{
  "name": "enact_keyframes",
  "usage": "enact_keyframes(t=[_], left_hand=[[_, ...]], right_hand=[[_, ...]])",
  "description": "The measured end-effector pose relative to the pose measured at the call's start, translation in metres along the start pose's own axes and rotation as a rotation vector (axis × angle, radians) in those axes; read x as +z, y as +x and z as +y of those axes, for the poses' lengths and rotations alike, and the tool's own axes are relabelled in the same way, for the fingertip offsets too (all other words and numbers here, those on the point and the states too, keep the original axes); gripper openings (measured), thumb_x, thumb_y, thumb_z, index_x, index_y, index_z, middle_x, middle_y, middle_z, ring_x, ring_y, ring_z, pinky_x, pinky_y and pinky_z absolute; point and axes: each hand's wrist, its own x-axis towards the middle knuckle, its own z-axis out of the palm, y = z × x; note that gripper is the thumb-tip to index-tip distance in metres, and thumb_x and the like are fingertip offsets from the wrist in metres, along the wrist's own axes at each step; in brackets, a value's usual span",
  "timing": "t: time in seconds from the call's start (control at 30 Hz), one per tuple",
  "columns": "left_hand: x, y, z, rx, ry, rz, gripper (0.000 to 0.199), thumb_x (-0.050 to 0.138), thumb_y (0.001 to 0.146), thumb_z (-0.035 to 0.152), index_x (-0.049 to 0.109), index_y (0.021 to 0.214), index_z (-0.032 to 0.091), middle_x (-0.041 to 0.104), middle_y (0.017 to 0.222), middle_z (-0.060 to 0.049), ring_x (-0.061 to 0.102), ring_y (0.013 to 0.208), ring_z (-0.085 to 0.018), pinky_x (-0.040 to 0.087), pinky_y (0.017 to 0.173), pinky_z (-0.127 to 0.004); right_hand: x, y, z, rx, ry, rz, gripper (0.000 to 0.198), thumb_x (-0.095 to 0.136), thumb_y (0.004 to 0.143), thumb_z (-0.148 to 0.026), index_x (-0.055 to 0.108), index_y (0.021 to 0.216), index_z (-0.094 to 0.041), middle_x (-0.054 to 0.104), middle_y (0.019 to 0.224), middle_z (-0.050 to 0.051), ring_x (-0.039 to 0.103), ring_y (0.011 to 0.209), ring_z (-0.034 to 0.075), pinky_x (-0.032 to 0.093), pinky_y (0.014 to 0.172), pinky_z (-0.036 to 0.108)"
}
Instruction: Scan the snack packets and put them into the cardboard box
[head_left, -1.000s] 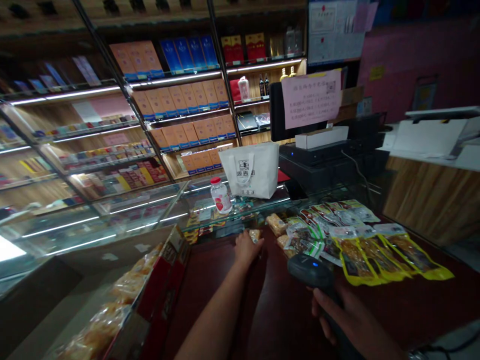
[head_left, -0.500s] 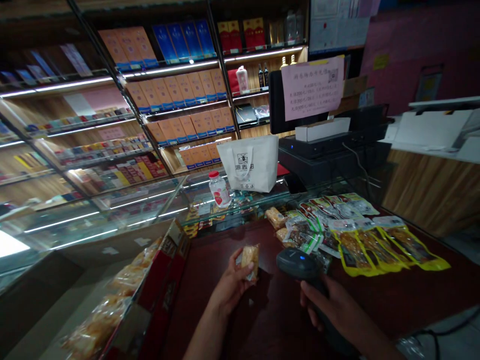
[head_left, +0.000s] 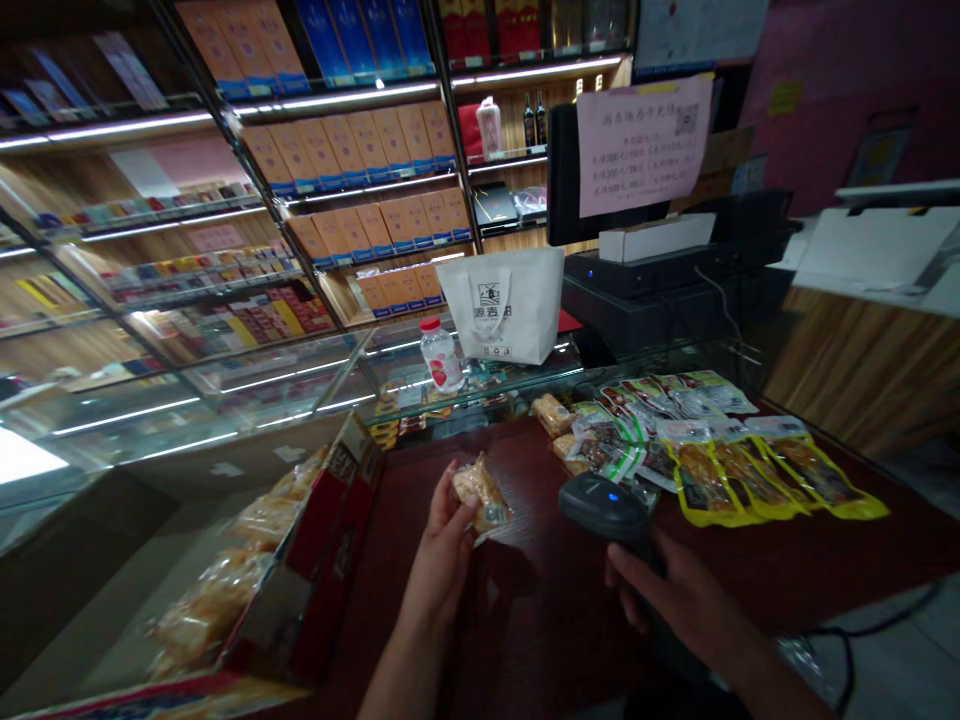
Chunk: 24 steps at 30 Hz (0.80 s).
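My left hand [head_left: 442, 545] pinches a small clear-wrapped snack [head_left: 482, 492], golden and crumbly-looking, above the dark red tabletop [head_left: 517, 620]. A printed label shows on the wrapper's lower right. Wrapped round the handle of a black barcode scanner [head_left: 604, 506] is my right hand [head_left: 675, 590]. The scanner's head points left toward the snack, apart from it, and a blue light glows on top. Similar wrapped snacks [head_left: 552, 414] lie beyond the scanner beside several clear and green packets [head_left: 611, 440]. Yellow-edged food pouches [head_left: 701, 475] lie farther right.
An open cardboard box [head_left: 300, 570] with wrapped snacks stands at the left. On the glass counter behind are a red-capped bottle [head_left: 442, 358] and a white paper bag [head_left: 517, 310]. A monitor [head_left: 562, 180] with a pink notice stands at the back right.
My left hand has turned the snack from upright to tilted, so its printed label now shows, and moved it slightly left. My right hand still holds the scanner. The camera view has shifted a little.
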Motion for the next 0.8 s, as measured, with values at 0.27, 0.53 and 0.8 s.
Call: enact_keyframes(t=[0.27,0.53,0.8], left_hand=[[0.002,-0.007,0.016,0.121,0.117,0.063,0.059,0.094,0.057,0.028,0.064,0.106,0.018,0.078,0.093,-0.006,0.073,0.082,-0.020,0.060,0.074,-0.029],[0.005,-0.013,0.024,0.159,0.136,0.129,0.055,0.094,0.055,0.034,0.071,0.101,0.015,0.079,0.094,-0.008,0.075,0.084,-0.022,0.062,0.073,-0.031],[0.002,-0.011,0.026,0.199,0.152,0.166,0.054,0.095,0.054,0.035,0.072,0.098,0.015,0.079,0.091,-0.007,0.075,0.081,-0.021,0.062,0.071,-0.028]], right_hand=[[0.009,-0.013,-0.011,-0.005,0.013,0.030,0.053,0.065,0.085,-0.072,0.060,0.083,-0.019,0.060,0.053,-0.003,0.058,0.046,0.015,0.045,0.046,0.023],[0.016,-0.011,-0.020,-0.052,-0.028,-0.114,0.047,0.061,0.092,-0.066,0.059,0.089,-0.020,0.061,0.054,-0.003,0.062,0.046,0.017,0.047,0.046,0.024],[0.026,-0.013,-0.030,-0.103,-0.065,-0.099,0.040,0.059,0.094,-0.061,0.059,0.092,-0.021,0.062,0.055,-0.002,0.061,0.046,0.018,0.046,0.045,0.024]])
